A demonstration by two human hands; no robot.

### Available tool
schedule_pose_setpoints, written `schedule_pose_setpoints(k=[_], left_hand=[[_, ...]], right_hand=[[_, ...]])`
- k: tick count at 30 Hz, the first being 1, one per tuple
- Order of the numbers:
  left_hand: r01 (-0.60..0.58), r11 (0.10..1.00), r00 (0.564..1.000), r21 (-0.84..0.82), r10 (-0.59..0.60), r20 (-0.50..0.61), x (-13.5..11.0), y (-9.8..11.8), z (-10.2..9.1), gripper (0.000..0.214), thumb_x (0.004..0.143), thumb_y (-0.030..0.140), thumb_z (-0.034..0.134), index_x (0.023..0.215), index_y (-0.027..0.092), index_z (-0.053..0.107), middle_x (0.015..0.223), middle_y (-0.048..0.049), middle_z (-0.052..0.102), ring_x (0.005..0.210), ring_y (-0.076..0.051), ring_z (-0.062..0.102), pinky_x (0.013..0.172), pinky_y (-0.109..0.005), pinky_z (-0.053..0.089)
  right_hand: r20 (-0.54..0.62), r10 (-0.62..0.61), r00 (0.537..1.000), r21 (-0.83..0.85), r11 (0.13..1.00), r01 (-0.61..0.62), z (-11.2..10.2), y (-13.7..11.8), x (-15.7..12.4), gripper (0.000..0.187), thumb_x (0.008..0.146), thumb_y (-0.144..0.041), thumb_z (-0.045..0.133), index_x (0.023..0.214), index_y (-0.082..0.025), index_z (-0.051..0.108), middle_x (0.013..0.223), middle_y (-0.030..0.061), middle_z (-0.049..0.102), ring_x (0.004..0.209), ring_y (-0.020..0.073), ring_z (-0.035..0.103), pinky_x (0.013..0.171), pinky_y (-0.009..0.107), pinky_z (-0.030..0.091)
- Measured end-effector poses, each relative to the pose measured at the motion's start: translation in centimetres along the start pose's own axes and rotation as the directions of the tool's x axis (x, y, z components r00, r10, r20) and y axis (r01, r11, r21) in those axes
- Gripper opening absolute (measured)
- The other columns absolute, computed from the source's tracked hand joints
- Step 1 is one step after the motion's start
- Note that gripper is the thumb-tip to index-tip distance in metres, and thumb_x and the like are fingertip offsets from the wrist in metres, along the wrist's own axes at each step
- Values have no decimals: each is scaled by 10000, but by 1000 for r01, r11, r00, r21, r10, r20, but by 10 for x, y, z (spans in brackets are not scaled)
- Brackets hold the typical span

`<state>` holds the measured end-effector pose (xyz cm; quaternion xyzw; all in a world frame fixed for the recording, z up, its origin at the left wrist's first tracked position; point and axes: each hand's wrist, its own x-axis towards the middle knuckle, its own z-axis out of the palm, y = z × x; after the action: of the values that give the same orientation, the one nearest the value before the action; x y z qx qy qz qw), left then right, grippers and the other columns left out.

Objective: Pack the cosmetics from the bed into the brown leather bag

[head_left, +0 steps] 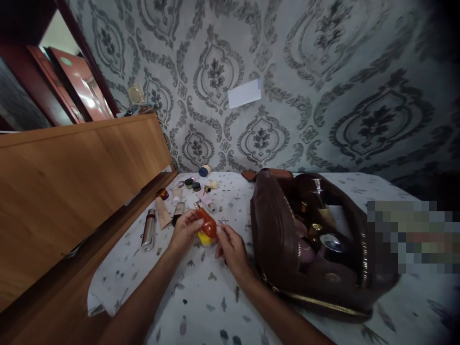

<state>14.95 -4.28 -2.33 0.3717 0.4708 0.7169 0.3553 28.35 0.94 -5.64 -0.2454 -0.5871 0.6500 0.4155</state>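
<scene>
An amber-orange bottle (208,224) with a narrow neck is held tilted between my two hands, above the patterned cloth. My left hand (185,231) is closed on its left side near the neck. The fingers of my right hand (233,245) pinch at its rounded lower end. Just below the bottle is a jar with a yellow lid (205,239), partly hidden by it. Close beyond my left hand lie a clear bottle with a dark cap (178,211) and a pale pink tube (207,202).
A brown zip bag (273,230) gapes at the right, with several cosmetics inside. At the left stand or lie a silver cylindrical bottle (148,230), a beige tube (163,213) and small jars (196,186). A wooden panel (89,177) borders the left; a patterned wall (215,120) rises behind.
</scene>
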Motion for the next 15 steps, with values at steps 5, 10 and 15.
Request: schedule_pose_setpoints(k=[5, 10, 15], left_hand=[[10, 1000, 1000, 1, -10, 16, -3, -1, -4, 362, 653, 332, 842, 908, 134, 677, 844, -48, 699, 716, -139, 643, 648, -220, 492], [-18, 1000, 999, 11, 18, 35, -5, -2, -4, 354, 687, 342, 824, 929, 122, 689, 809, -48, 701, 628, -112, 607, 605, -208, 465], [-14, 1000, 1000, -17, 14, -12, -7, 0, -3, 372, 753, 463, 754, 884, 125, 670, 840, -71, 714, 673, -150, 649, 578, -220, 482]], right_hand=[[43, 76, 996, 76, 994, -79, 1, -2, 0, 485, 735, -619, 603, 923, -173, 572, 653, -11, 611, 359, 99, 500, 341, 202, 287], [57, 78, 995, 112, 990, -84, 2, -4, -2, 472, 716, -599, 649, 935, -194, 547, 664, -26, 599, 382, 121, 550, 341, 208, 328], [55, 49, 997, 83, 995, -53, 3, -3, -3, 468, 713, -582, 664, 963, -209, 531, 678, -41, 581, 388, 124, 554, 329, 213, 321]])
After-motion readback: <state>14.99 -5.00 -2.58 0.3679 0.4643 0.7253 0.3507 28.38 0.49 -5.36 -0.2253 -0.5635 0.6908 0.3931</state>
